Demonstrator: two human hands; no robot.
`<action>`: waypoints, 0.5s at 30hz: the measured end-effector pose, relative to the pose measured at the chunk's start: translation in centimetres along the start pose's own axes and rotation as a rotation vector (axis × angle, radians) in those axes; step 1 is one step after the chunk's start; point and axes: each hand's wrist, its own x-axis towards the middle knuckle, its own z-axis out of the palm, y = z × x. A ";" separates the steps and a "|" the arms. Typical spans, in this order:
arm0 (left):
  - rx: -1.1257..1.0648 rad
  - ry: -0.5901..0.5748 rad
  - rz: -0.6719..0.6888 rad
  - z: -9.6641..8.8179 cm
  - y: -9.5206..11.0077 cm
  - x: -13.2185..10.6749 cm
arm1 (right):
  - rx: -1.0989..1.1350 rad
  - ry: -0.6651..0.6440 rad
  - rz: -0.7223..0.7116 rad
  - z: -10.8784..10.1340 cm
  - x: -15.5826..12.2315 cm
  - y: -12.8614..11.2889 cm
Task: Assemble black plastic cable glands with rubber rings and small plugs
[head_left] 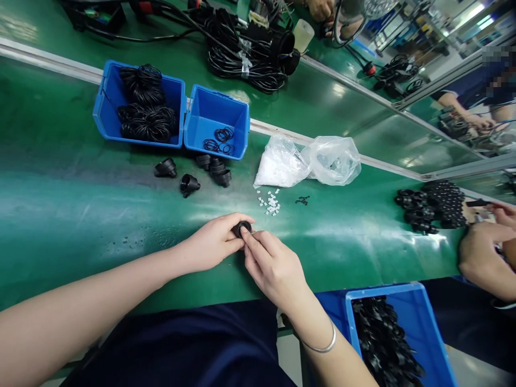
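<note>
Black rubber fitting [242, 229] at 12 o'clock sits clasped in a curled left hand [209, 242], held steady as the right hand [274, 266] pinches its rim, a blue bin [387, 291] of like parts [382, 338] at 5 o'clock

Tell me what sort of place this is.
Most likely a factory assembly line for small parts: a long green workbench, blue plastic bins of black rubber rings, and a co-worker's hands beside a heap of black moulded parts.

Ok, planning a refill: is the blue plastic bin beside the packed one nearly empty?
Nearly empty: the blue plastic bin holds only a few thin black rings.
</note>
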 end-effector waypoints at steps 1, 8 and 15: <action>-0.032 -0.010 -0.001 0.0 0.0 0.0 | 0.036 -0.001 0.002 -0.1 0.0 0.0; -0.247 -0.070 -0.025 0.1 0.6 -0.1 | 0.281 0.247 0.167 -0.5 -0.5 0.1; 0.137 -0.033 0.094 0.2 1.1 -0.6 | 0.090 0.131 -0.014 0.6 -0.1 0.3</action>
